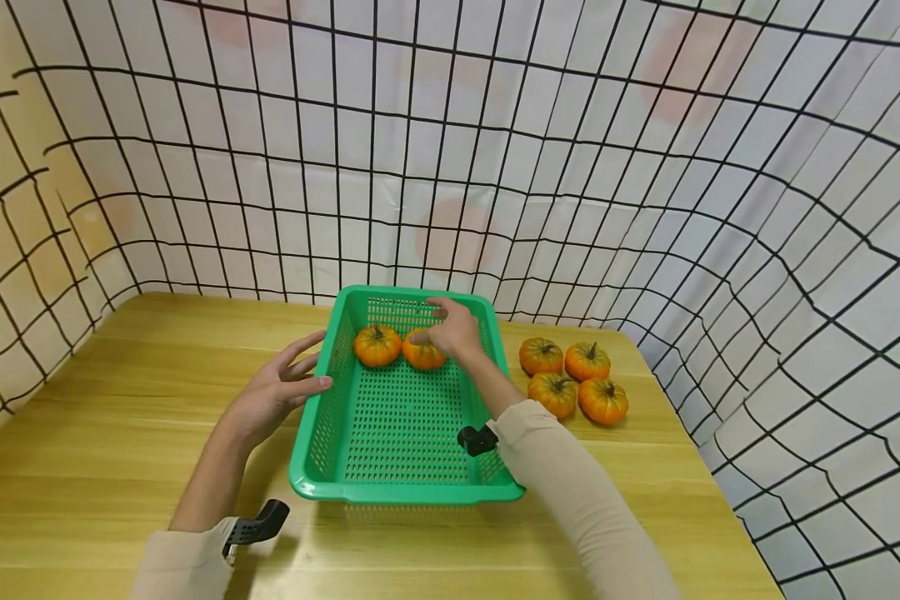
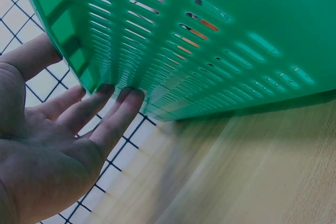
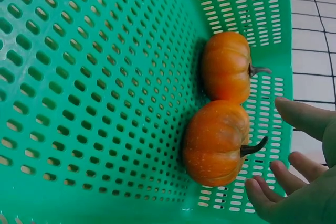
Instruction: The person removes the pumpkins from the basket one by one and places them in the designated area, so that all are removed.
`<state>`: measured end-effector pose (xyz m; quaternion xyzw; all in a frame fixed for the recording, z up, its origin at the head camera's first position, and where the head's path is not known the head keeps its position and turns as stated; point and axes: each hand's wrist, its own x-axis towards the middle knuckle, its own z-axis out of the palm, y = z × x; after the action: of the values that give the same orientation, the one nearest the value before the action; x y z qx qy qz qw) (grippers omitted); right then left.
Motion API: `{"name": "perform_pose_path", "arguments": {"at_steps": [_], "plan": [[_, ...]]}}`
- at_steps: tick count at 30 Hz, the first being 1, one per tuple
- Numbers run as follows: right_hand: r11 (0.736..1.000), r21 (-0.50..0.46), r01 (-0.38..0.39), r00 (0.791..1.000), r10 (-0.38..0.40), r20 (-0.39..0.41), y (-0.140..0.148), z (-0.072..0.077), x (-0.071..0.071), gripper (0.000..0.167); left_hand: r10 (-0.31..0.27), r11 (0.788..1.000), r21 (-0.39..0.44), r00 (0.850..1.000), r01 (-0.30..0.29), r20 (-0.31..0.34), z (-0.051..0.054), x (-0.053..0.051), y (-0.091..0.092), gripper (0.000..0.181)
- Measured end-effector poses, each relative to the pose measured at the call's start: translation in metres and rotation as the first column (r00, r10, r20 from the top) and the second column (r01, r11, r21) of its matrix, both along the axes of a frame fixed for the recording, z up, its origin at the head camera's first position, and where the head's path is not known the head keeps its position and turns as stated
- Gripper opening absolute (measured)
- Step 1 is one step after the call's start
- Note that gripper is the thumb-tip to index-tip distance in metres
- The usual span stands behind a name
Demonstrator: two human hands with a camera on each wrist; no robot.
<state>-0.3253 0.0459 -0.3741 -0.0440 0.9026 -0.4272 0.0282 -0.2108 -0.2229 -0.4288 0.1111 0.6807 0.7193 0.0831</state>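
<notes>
A green plastic basket with slotted walls stands on the wooden table. Inside, against its far wall, two small orange pumpkins sit side by side: a left pumpkin and a right pumpkin. My right hand hovers over the right pumpkin, partly covering it. In the right wrist view a gap shows between the spread fingers and that pumpkin, whose stem points toward them. My left hand is at the basket's left side, its extended fingers by the slotted wall and the thumb at the rim.
Several more pumpkins stand in a cluster on the table, right of the basket. A black wire grid backed by pale sheeting encloses the table's back and sides. Each sleeve cuff carries a small black camera mount.
</notes>
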Motion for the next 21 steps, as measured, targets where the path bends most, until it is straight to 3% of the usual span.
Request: {"name": "perform_pose_path", "arguments": {"at_steps": [13, 21], "plan": [[0.990, 0.077, -0.122, 0.991, 0.117, 0.070, 0.012, -0.007, -0.006, 0.073, 0.003, 1.000, 0.001, 1.000, -0.003, 0.002, 0.000, -0.001, -0.001, 0.083], [0.985, 0.105, -0.138, 0.988, 0.129, 0.083, 0.015, -0.009, -0.008, 0.075, 0.001, 1.000, 0.003, 1.000, -0.001, 0.003, 0.000, -0.001, 0.000, 0.084]]}}
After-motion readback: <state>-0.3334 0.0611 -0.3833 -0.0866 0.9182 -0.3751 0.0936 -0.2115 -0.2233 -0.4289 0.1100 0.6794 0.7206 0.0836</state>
